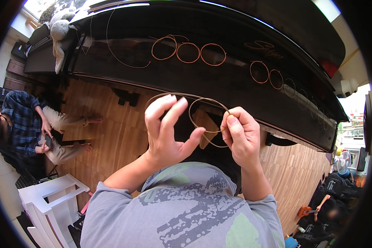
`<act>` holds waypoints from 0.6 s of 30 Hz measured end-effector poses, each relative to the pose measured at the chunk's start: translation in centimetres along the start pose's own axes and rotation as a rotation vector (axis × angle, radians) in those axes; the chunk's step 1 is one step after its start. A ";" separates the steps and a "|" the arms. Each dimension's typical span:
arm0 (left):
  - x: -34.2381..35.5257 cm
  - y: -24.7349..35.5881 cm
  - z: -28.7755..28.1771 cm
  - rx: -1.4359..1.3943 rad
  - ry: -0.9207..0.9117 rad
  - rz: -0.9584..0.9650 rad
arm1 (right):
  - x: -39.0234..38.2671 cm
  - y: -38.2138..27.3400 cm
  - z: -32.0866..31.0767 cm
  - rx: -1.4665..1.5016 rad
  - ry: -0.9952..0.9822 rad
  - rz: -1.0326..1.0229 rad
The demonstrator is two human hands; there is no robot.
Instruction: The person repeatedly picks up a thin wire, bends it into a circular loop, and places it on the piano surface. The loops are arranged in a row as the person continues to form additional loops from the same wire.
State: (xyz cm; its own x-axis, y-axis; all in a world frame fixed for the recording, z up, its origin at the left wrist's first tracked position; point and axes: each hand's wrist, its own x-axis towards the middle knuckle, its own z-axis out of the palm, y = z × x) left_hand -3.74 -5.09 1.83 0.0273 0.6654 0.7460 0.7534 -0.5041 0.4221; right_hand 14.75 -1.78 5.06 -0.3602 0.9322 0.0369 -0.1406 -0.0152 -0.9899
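In front of my chest, a bronze-coloured coiled instrument string (pixel 189 111) hangs in loops between my hands. My right hand (pixel 242 134) pinches the coil at its right side, thumb against curled fingers. My left hand (pixel 165 138) has its fingers spread, the thumb tip beside the loop's lower left. A length of the string arcs behind the left fingertips; whether they touch it I cannot tell. Beyond my hands, several copper-coloured string coils (pixel 213 65) lie in a row on a glossy black piano (pixel 124 76), with thinner silvery coils (pixel 290 87) farther right.
A loose thin wire (pixel 108 37) curves over the piano's left part, near a grey plush toy (pixel 60 31). At the left sits a person (pixel 20 115) holding a phone. A white wooden piece of furniture (pixel 56 190) stands lower left. Dark bags (pixel 341 186) and a fan (pixel 343 161) are at right.
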 end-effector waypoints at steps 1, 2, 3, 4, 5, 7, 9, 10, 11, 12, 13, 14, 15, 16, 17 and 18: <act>0.1 0.1 0.0 -0.013 -0.033 -0.055 | 0.0 0.0 0.0 0.029 -0.003 0.010; 0.2 0.1 0.1 -0.027 -0.066 -0.110 | -0.1 0.0 0.0 0.043 -0.009 0.015; 0.4 -0.1 0.1 -0.034 -0.092 -0.115 | 0.0 0.1 0.0 0.059 -0.017 0.020; 0.6 -0.3 0.2 -0.041 -0.119 -0.120 | 0.0 0.1 0.0 0.074 -0.025 0.025; 0.7 -0.4 0.2 -0.049 -0.146 -0.124 | -0.1 0.2 0.0 0.082 -0.026 0.034; 0.9 0.3 0.4 -0.202 -0.142 -0.226 | -0.1 0.3 0.1 0.098 -0.030 0.051; 1.1 0.5 0.4 -0.263 -0.174 -0.280 | 0.0 0.3 0.1 0.096 -0.050 0.080; 1.0 0.5 0.7 -0.313 -0.176 -0.320 | 0.0 0.3 0.1 0.096 -0.060 0.094; 1.0 0.5 0.9 -0.363 -0.179 -0.359 | 0.1 0.4 0.1 0.088 -0.056 0.081; 0.8 0.2 1.3 -0.464 -0.171 -0.406 | 0.1 0.6 0.2 0.079 -0.049 0.068; 0.6 -0.2 1.9 -0.565 -0.162 -0.452 | 0.1 0.7 0.3 0.070 -0.042 0.055; 0.4 -0.4 2.3 -0.667 -0.153 -0.498 | 0.1 0.8 0.2 0.090 -0.039 0.094; 0.3 -0.3 2.7 -0.752 -0.116 -0.571 | 0.1 0.9 0.0 0.109 -0.039 0.133; 0.4 -0.3 2.6 -0.798 -0.115 -0.615 | 0.0 1.0 0.0 0.128 -0.038 0.172; 0.6 -0.2 2.6 -0.844 -0.115 -0.660 | 0.1 1.2 0.0 0.102 -0.015 0.141; 0.8 -0.1 2.6 -0.888 -0.116 -0.705 | 0.1 1.5 0.2 0.078 0.009 0.110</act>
State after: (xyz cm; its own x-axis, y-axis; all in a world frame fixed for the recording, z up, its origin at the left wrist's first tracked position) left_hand -2.12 -3.06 1.07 -0.1227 0.9785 0.1660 -0.1052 -0.1792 0.9782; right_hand 14.30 -1.78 3.60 -0.3692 0.9265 -0.0731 -0.1718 -0.1453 -0.9744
